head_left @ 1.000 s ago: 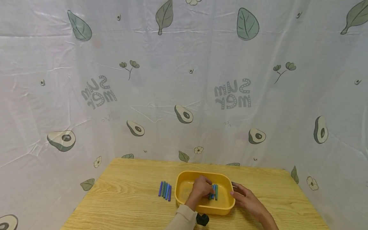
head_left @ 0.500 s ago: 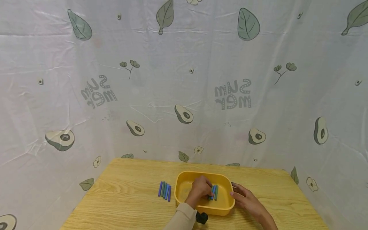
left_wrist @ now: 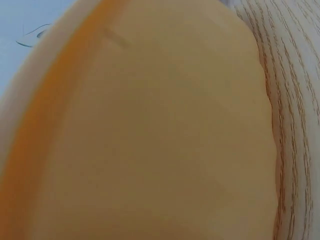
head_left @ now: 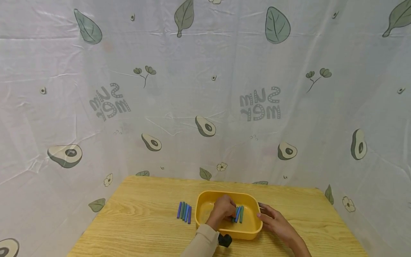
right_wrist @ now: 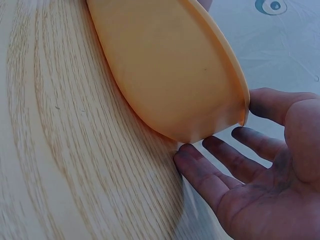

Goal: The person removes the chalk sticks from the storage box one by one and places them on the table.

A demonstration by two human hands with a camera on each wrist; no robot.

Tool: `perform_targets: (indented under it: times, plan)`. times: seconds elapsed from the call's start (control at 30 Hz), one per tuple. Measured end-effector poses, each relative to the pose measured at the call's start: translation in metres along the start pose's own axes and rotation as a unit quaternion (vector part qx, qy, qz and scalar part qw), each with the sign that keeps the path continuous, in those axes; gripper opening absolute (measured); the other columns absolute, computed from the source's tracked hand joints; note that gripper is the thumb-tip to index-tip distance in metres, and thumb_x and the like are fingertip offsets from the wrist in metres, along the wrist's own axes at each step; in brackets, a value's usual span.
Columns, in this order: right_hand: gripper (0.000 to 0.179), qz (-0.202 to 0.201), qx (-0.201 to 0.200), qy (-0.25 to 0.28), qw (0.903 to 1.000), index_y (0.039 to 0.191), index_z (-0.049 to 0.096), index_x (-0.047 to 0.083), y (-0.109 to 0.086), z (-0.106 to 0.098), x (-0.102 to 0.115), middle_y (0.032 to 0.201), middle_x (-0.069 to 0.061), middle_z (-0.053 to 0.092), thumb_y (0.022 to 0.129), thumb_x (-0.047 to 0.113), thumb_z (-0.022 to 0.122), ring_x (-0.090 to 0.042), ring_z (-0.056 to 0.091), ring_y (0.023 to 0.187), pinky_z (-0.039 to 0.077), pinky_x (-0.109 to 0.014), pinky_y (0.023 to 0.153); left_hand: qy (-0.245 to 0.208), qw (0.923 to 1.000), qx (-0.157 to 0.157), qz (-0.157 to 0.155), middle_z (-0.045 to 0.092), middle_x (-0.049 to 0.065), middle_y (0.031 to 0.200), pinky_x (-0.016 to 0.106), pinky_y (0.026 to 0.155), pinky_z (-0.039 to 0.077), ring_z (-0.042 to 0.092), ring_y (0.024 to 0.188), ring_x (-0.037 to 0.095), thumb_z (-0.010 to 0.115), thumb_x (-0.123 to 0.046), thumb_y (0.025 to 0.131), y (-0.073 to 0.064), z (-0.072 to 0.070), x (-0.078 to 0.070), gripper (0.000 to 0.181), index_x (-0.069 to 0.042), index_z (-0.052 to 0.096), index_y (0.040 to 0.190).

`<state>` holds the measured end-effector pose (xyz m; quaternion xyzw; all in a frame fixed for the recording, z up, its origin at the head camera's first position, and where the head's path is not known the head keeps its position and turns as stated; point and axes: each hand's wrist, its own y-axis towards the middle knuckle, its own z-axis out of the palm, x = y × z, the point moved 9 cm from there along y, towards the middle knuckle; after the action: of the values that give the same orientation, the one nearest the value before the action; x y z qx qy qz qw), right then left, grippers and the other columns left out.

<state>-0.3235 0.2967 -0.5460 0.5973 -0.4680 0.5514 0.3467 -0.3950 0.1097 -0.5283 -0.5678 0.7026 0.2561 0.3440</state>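
Note:
A yellow plastic tub (head_left: pixel 224 233) stands on the wooden table. Inside it lie several blue and green sticks, like crayons or chalks (head_left: pixel 241 214), side by side. My left hand (head_left: pixel 224 207) reaches down into the tub with bent fingers, the fingertips right at the leftmost sticks. Its fingers partly hide those sticks, and I cannot tell if one is pinched. At the tub's right end my right hand (head_left: pixel 276 223) grips the rim, thumb over it and fingers against the outer wall. In the right wrist view its fingertips (right_wrist: pixel 187 150) meet the tub's underside edge.
Left of the tub, a row of several purple, green and blue sticks (head_left: pixel 184 212) lies on the table (head_left: pixel 144 228). A pale curtain (head_left: pixel 179 89) printed with leaves and avocados hangs behind the table. A black wrist device (head_left: pixel 225 240) sits under my left sleeve.
My left hand has shifted slightly left within the tub, and the sticks at its fingertips now show more and lean a little. The right hand stays on the tub's end.

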Motion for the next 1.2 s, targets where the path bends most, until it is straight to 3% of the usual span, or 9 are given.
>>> perform_targets:
  times: [0.1,0.23,0.33,0.43,0.53,0.6,0.67,0.83,1.2]
  plan:
    - [0.074,-0.004,0.004,0.001,1.0,0.167,0.011,-0.012,0.0,0.001,0.001,0.164,-0.045,0.027,0.116,0.026,0.048,-0.046,0.059,0.139,0.059,-0.047,0.107,0.007,1.0,0.002,-0.001,0.026,-0.006,0.044,0.026,0.038,0.03,0.031,0.037,0.013,0.074,0.01,0.072,0.007,0.004,0.005,0.057,-0.022,0.037,0.043]
    - [0.073,-0.004,0.003,0.0,1.0,0.167,0.011,-0.012,0.0,0.001,0.001,0.165,-0.045,0.027,0.116,0.026,0.048,-0.046,0.059,0.14,0.059,-0.047,0.107,0.034,0.9994,-0.006,-0.008,0.032,-0.006,0.044,0.027,0.037,0.038,0.041,0.037,0.015,0.076,0.005,0.071,0.025,0.017,0.023,0.051,-0.023,0.041,0.045]
    - [0.074,0.001,-0.003,-0.004,1.0,0.167,0.012,-0.012,0.0,0.0,0.0,0.165,-0.045,0.027,0.116,0.027,0.049,-0.047,0.058,0.141,0.059,-0.048,0.107,0.006,0.9999,-0.003,-0.01,0.033,-0.005,0.045,0.027,0.037,0.041,0.043,0.039,0.016,0.076,0.006,0.071,0.021,0.014,0.021,0.05,-0.021,0.043,0.046]
    - [0.074,0.006,-0.007,-0.007,0.9999,0.167,0.012,-0.012,0.0,-0.001,-0.001,0.165,-0.044,0.028,0.116,0.028,0.049,-0.046,0.058,0.141,0.059,-0.047,0.107,-0.043,0.999,0.008,-0.013,0.038,-0.003,0.048,0.027,0.04,0.046,0.043,0.043,0.015,0.078,0.01,0.072,0.003,0.001,0.007,0.04,-0.014,0.055,0.05]
    - [0.074,0.005,-0.005,-0.007,1.0,0.167,0.012,-0.012,0.0,0.0,-0.001,0.165,-0.044,0.028,0.116,0.027,0.048,-0.047,0.058,0.141,0.059,-0.047,0.107,-0.065,0.9976,0.014,-0.021,0.051,-0.002,0.059,0.028,0.048,0.054,0.047,0.05,0.014,0.079,0.009,0.076,-0.003,-0.001,0.006,0.013,-0.003,0.077,0.071]
    - [0.074,0.002,-0.001,-0.006,1.0,0.167,0.011,-0.012,0.0,0.0,-0.001,0.165,-0.044,0.028,0.116,0.027,0.048,-0.046,0.058,0.14,0.059,-0.047,0.107,-0.081,0.9961,0.018,-0.03,0.057,0.001,0.065,0.03,0.053,0.057,0.047,0.053,0.014,0.08,0.007,0.078,-0.005,-0.001,0.007,0.015,-0.001,0.084,0.089]
    - [0.074,0.0,0.0,-0.004,1.0,0.167,0.011,-0.011,0.001,0.0,0.0,0.165,-0.044,0.028,0.116,0.027,0.048,-0.045,0.059,0.14,0.059,-0.046,0.107,-0.096,0.9945,0.023,-0.034,0.064,0.003,0.073,0.032,0.057,0.06,0.051,0.056,0.014,0.081,0.005,0.08,-0.006,-0.002,0.007,0.023,0.0,0.084,0.102]
    - [0.074,-0.003,0.004,0.0,1.0,0.167,0.01,-0.011,0.0,0.001,0.001,0.165,-0.045,0.027,0.116,0.026,0.048,-0.044,0.06,0.139,0.06,-0.045,0.106,-0.127,0.9905,0.03,-0.042,0.069,0.005,0.084,0.036,0.064,0.064,0.06,0.065,0.016,0.084,0.002,0.083,-0.005,-0.004,0.01,0.026,-0.001,0.082,0.109]
    - [0.074,0.001,-0.005,-0.008,1.0,0.167,0.013,-0.012,0.001,0.0,-0.001,0.164,-0.044,0.03,0.116,0.028,0.05,-0.043,0.061,0.138,0.06,-0.043,0.104,-0.177,0.9827,0.043,-0.033,0.07,0.007,0.078,0.038,0.065,0.065,0.062,0.06,0.015,0.079,0.005,0.083,-0.014,-0.019,0.008,0.029,0.001,0.079,0.112]
